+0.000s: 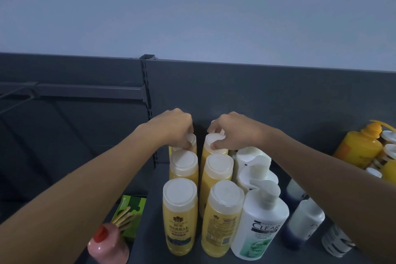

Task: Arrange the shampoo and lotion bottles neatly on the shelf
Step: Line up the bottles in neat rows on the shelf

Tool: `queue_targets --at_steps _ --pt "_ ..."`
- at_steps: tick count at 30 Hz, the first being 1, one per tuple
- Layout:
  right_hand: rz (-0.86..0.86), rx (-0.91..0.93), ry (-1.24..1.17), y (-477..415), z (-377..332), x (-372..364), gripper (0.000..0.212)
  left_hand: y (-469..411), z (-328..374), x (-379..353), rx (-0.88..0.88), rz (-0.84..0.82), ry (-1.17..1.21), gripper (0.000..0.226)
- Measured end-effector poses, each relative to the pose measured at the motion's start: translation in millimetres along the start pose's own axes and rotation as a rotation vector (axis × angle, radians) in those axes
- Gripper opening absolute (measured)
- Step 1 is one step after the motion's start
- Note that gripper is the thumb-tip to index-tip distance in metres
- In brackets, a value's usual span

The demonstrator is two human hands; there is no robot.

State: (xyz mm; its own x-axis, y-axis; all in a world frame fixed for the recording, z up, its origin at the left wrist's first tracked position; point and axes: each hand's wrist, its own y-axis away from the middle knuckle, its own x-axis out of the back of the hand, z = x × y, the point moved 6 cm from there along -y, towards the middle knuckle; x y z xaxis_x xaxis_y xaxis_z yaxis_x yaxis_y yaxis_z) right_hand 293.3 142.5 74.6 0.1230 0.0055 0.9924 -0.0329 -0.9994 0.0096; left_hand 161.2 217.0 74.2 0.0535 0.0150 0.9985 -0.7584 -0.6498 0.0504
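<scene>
Where the shelf (151,195) ends at its back edge, the left grip (175,128) grasps the left rear cap (191,140) and the right grip (233,133) grasps the right rear cap (212,142).

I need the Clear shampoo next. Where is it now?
In the head view, the Clear pump bottle stands at the front, right of centre, immediately right of the front yellow bottle.

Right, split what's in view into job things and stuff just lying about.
Job: left hand gripping the back left yellow bottle; right hand gripping the back right yellow bottle; front yellow bottles; white pump bottles; blue-and-white bottles; orange pump bottle; shelf.
Lying about: pink jar of sticks; green box.
</scene>
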Motion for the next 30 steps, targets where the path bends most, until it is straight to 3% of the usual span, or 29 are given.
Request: queue_targets --at_steps 5,7,11,15,30 --pt "0.199 0.037 0.161 -8 4 32 0.042 -8 -12 13 0.055 0.107 0.059 0.062" --pt "0.185 0.055 0.209 -14 6 28 0.053 -13 -16 15 0.053 0.156 0.042 0.05" --pt "0.075 0.097 0.257 -24 10 7 0.066 -26 -21 6 -0.04 0.032 0.022 0.05" --pt "0.053 0.107 0.267 -30 17 -4 0.065 -33 -23 0 -0.094 -0.04 0.004 0.057" --pt "0.047 0.152 0.202 -37 18 -5 0.06 -47 -15 1 -0.225 0.035 -0.01 0.054"
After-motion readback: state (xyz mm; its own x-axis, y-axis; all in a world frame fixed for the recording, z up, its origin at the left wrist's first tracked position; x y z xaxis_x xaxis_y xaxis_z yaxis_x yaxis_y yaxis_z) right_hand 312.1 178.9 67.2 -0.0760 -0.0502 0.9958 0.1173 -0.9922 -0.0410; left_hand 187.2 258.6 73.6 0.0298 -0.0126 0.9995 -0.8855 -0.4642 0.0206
